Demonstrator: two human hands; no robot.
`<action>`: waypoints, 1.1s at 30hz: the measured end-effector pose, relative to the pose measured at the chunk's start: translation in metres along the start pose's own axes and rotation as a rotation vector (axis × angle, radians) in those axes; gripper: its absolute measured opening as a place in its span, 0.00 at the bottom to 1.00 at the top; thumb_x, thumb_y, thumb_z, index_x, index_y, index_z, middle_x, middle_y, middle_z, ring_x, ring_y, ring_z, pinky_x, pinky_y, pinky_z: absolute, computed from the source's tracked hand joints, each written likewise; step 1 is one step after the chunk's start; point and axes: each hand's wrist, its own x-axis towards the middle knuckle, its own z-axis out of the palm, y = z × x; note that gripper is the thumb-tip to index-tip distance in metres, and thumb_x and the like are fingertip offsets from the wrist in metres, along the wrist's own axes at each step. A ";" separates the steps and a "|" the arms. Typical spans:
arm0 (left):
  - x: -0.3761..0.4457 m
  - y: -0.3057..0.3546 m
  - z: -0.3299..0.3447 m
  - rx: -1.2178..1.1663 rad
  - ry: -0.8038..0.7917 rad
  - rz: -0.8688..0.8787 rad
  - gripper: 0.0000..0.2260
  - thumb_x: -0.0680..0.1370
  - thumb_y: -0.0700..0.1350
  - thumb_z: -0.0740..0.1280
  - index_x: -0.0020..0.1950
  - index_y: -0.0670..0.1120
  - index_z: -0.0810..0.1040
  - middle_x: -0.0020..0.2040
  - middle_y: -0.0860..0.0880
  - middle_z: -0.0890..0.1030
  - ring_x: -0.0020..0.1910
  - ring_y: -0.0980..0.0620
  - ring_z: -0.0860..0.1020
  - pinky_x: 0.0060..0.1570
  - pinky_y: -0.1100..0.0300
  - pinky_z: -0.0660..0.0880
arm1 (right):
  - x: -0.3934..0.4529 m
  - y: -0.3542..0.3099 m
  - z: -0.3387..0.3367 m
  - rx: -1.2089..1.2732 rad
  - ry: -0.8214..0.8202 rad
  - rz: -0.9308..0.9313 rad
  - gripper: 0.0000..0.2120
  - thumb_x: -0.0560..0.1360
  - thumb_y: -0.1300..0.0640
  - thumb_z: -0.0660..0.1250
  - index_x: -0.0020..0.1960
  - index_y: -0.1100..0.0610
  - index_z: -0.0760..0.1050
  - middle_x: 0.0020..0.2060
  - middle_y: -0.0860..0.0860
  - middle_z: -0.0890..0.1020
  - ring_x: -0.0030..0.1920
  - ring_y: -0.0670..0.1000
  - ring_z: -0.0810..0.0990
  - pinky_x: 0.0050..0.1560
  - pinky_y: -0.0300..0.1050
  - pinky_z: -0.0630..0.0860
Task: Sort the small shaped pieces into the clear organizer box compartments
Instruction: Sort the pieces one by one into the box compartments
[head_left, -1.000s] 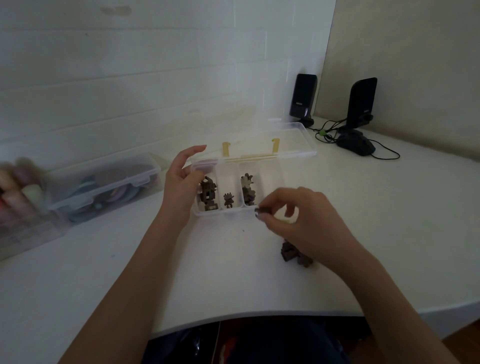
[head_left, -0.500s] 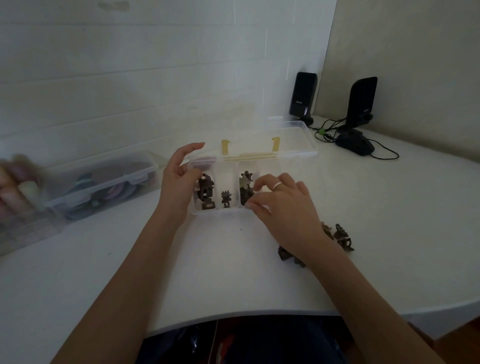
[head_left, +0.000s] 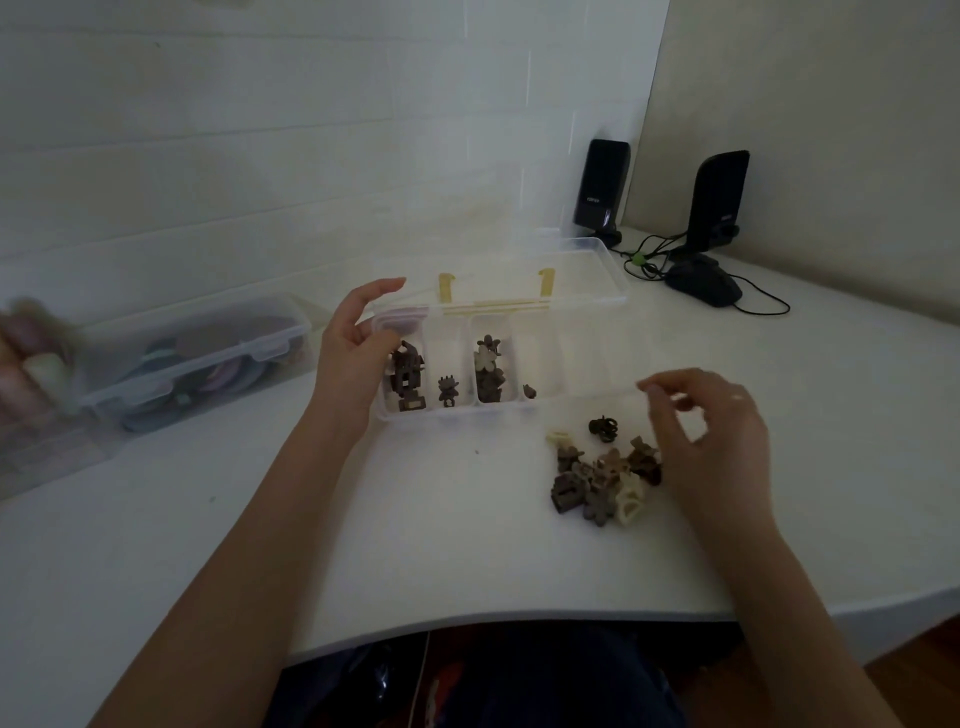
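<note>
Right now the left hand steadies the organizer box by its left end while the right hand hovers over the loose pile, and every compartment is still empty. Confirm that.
Not quite. The head view shows the left hand at the left end of the organizer box and the right hand above the loose pile, but the compartments are not all empty: the left ones already hold small dark pieces.

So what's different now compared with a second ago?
The right hand pulled back from the clear plastic organizer box toward the loose pile of small brown and cream shaped pieces on the white table, its grip now empty. A small brown piece now lies in the fourth compartment. The left hand kept holding the box's left end.
</note>
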 end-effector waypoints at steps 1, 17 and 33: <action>0.000 0.000 0.000 -0.002 -0.003 0.001 0.21 0.74 0.32 0.65 0.53 0.59 0.79 0.34 0.55 0.80 0.35 0.53 0.76 0.38 0.59 0.75 | -0.003 0.006 -0.002 -0.014 0.014 0.087 0.05 0.76 0.56 0.62 0.47 0.50 0.77 0.42 0.46 0.80 0.46 0.51 0.76 0.49 0.57 0.73; 0.000 0.001 0.002 0.003 0.014 -0.015 0.19 0.74 0.32 0.66 0.58 0.53 0.78 0.36 0.57 0.80 0.31 0.61 0.76 0.35 0.65 0.74 | -0.011 0.015 -0.018 0.044 -0.299 0.310 0.07 0.73 0.58 0.68 0.43 0.48 0.83 0.31 0.44 0.81 0.30 0.39 0.76 0.29 0.26 0.68; -0.001 0.001 0.001 -0.020 -0.014 0.001 0.21 0.74 0.30 0.63 0.57 0.56 0.78 0.34 0.56 0.82 0.32 0.55 0.78 0.32 0.62 0.77 | -0.008 -0.009 -0.013 0.437 -0.164 0.186 0.08 0.69 0.64 0.73 0.46 0.55 0.80 0.39 0.48 0.84 0.39 0.45 0.83 0.42 0.35 0.79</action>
